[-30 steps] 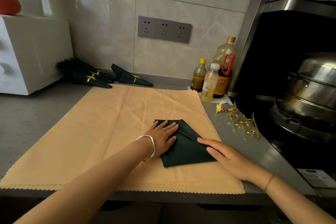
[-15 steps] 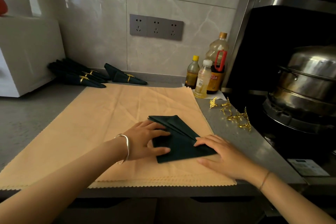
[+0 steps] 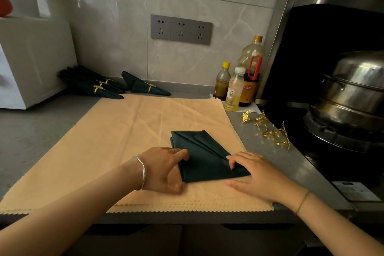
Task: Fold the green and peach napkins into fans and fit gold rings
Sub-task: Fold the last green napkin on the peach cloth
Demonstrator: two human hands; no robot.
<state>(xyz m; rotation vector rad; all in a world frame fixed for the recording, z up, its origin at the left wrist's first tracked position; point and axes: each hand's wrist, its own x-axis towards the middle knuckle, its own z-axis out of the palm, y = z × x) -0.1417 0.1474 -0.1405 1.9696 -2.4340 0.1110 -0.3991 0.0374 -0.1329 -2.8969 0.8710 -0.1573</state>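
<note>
A dark green napkin (image 3: 204, 157), folded into a pointed wedge with pleats along its right side, lies on a stack of peach napkins (image 3: 128, 137) spread flat on the counter. My left hand (image 3: 164, 169) pinches the green napkin's left edge, thumb below and fingers on top. My right hand (image 3: 257, 174) holds the napkin's right corner, its fingertips curled onto the folds. Several gold leaf-shaped rings (image 3: 272, 130) lie loose on the grey counter to the right. Several finished green fans with gold rings (image 3: 97, 86) lie at the back, one of them (image 3: 145, 86) apart.
Three bottles (image 3: 239, 87) stand at the back right by the wall. A steel steamer pot (image 3: 353, 93) sits on a black stove at the right. A white appliance (image 3: 31, 62) stands at the left. The counter's front edge (image 3: 187, 217) is near.
My left hand slid off the top of the green napkin to its left edge and took hold. My right hand's fingers curled onto the right corner. The view shifted slightly.
</note>
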